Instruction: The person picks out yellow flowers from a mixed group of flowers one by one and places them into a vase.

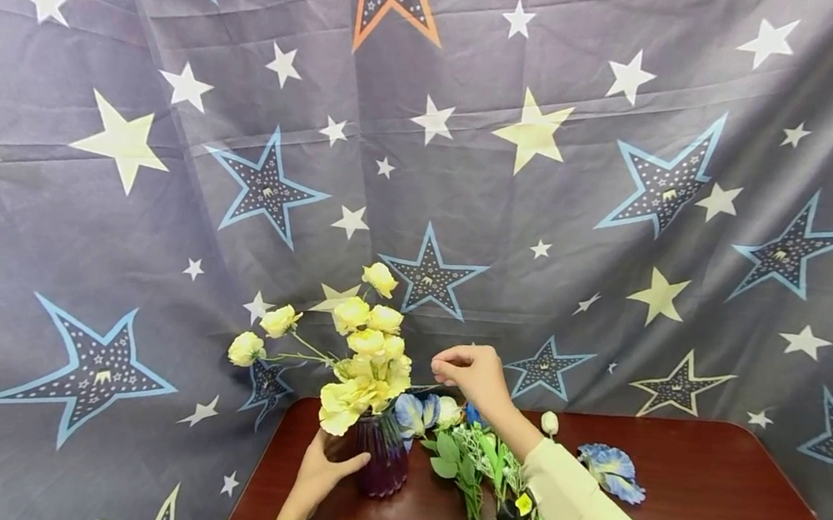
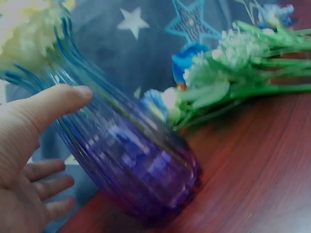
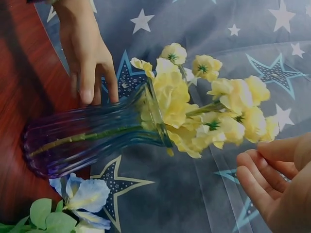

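Observation:
A ribbed glass vase (image 2: pixel 131 145), blue at the neck and purple at the base, stands upright on the table. Yellow flowers (image 1: pixel 369 364) fill its mouth, and a green stem shows through the glass. My left hand (image 1: pixel 321 473) is at the vase's left side, thumb and fingers spread; whether they touch the glass I cannot tell. To the right of the blooms, my right hand (image 1: pixel 476 375) is raised, its fingers (image 3: pixel 260 179) loosely bent with nothing between them. In the right wrist view, the fingertips are close to the outermost yellow blooms.
Right of the vase, a bunch of flowers with green stems (image 1: pixel 474 475) lies on the reddish-brown table (image 1: pixel 724 507). A separate blue flower (image 1: pixel 614 472) lies farther right. A grey cloth with stars (image 1: pixel 468 190) hangs behind the table.

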Demonstrator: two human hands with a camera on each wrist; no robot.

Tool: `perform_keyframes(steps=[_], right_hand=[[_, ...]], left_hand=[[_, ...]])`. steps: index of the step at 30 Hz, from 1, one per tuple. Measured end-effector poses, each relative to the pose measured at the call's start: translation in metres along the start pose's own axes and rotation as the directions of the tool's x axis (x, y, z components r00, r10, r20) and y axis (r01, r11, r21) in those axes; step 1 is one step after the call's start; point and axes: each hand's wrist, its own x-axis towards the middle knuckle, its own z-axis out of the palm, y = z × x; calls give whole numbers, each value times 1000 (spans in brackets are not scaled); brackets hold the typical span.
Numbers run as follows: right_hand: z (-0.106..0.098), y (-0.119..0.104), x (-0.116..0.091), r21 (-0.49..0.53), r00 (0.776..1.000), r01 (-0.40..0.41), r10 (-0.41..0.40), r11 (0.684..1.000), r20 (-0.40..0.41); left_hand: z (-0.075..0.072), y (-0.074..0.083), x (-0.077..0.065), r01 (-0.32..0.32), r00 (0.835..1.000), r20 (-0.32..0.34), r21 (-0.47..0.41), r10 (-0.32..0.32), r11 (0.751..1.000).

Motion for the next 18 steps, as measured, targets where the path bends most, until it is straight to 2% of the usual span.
perform_keyframes(steps=[2,4,6,9,11,13,15,18], right_hand=[[-6,-5,-4,18,1000,-4,4,1000,1],[-13,-8,-9,36,1000,-12,12,999,-1],[-20,-2,-11,56,1000,7,-7,998,-5],[-29,8,-12,70,999,22,-19,997,-36],[-36,15,-12,73,997,54,-50,996,-54],[-43,16,-15,65,996,58,-54,996,-66],[-50,17,-17,48,994,89,-86,995,-64],[-59,11,-25,16,990,138,-137,990,-39]], left_hand=[[-2,5,-9,19,998,-67,-17,-20,1000],[-4,11,-19,31,988,-152,-53,-39,998],[-5,19,-29,39,967,-247,-104,-63,994],[-6,36,-39,12,922,-382,-150,-70,989],[-6,51,-42,-47,893,-450,-156,-28,987],[-5,69,-43,-123,864,-501,-120,47,985],[-2,89,-46,-211,836,-529,-68,144,975],[7,122,-52,-301,794,-541,44,276,953]])
